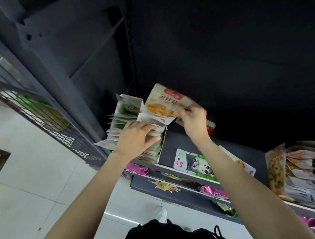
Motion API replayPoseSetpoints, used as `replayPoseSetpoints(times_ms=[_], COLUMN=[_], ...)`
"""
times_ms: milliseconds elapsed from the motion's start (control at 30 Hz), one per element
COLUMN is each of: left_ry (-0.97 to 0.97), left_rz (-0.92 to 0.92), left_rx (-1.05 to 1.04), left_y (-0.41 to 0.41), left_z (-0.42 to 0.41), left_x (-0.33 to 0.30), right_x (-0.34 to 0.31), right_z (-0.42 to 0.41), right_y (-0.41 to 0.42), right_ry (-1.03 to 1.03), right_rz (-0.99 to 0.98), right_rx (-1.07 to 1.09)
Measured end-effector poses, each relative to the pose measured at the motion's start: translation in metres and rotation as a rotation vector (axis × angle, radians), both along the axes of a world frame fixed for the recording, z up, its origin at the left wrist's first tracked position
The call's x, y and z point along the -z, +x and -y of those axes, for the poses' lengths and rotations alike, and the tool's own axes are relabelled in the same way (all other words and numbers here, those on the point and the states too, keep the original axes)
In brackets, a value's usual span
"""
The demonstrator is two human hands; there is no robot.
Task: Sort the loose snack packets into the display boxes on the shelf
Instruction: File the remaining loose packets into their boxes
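Note:
My right hand (192, 119) pinches a white snack packet (164, 103) with a red corner label and an orange food picture, held tilted above the right end of a cardboard display box (161, 151). The box stands at the left end of the dark shelf (178, 168) and is packed with several upright green-and-white packets (122, 114). My left hand (137, 138) lies on top of those packets, fingers spread and pressing them towards the left. A loose packet with a panda picture (194, 163) lies flat on the shelf under my right forearm. Another red-cornered packet (210, 127) lies behind my right hand.
A heap of mixed packets (302, 171) fills the right end of the shelf. Lower shelves hold pink packets (214, 191) and a yellow price tag (165, 185). A wire mesh rack (44, 114) stands at the left over a white tiled floor (35, 187).

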State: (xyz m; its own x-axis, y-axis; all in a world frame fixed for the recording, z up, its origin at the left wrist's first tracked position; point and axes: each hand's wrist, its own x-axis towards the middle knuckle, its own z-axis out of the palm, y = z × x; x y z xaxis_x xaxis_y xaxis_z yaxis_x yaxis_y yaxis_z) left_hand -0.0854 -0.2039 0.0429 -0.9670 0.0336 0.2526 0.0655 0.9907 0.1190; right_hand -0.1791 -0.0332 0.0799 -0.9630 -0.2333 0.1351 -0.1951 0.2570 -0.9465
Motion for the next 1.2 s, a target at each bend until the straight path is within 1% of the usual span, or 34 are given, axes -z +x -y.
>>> replayPoseSetpoints(times_ms=[100,167,267,333,400,467,533,633,700,767,900,933,1000,1033,1067,1100,1133,1200], left_ry=[0.037,0.046,0.033,0.037,0.065,0.082,0.097,0.120,0.146,0.155,0.162,0.191,0.296,0.349,0.394,0.430,0.464,0.553], left_rz=[-0.005,0.007,-0.047,-0.096,-0.104,-0.105,-0.116,-0.136,-0.136,-0.144,-0.197,-0.241,-0.383,-0.437,-0.453,-0.424,-0.357,-0.131], left_rx=[0.028,0.044,0.080,0.088,0.084,0.074,0.070,0.064,0.048,0.023,-0.077,-0.117,-0.140,-0.107,-0.057,-0.006,0.030,0.037], left_y=[0.003,0.004,0.004,0.004,0.004,0.002,0.001,-0.001,-0.002,-0.002,0.002,0.005,0.015,0.020,0.024,0.027,0.027,0.022], left_z=[0.007,0.010,0.015,0.017,0.018,0.018,0.017,0.016,0.015,0.013,-0.001,-0.010,-0.035,-0.052,-0.070,-0.087,-0.101,-0.126], left_x=[0.004,0.006,0.011,0.015,0.015,0.015,0.015,0.013,0.012,0.013,0.012,0.009,0.003,0.001,0.002,0.006,0.014,0.038], right_x=[0.015,0.016,0.017,0.019,0.023,0.030,0.034,0.041,0.045,0.045,0.042,0.044,0.056,0.067,0.079,0.091,0.104,0.126], right_z=[0.022,0.033,0.042,0.042,0.039,0.037,0.038,0.043,0.043,0.040,0.019,0.007,-0.026,-0.047,-0.071,-0.095,-0.118,-0.161], right_y=[-0.005,-0.010,-0.016,-0.015,-0.009,-0.005,-0.004,-0.005,-0.006,-0.010,-0.011,-0.005,0.012,0.023,0.033,0.042,0.048,0.055], right_ry=[0.312,0.411,0.495,0.505,0.572,0.641,0.657,0.742,0.783,0.766,0.602,0.543,0.446,0.435,0.452,0.498,0.573,0.750], right_rz=[-0.145,-0.171,-0.232,-0.234,-0.241,-0.399,-0.541,-0.610,-0.584,-0.538,-0.425,-0.414,-0.374,-0.336,-0.292,-0.246,-0.194,-0.018], right_rx=[-0.087,-0.120,-0.152,-0.199,-0.255,-0.228,-0.194,-0.186,-0.166,-0.211,-0.336,-0.329,-0.235,-0.170,-0.106,-0.049,-0.005,0.052])
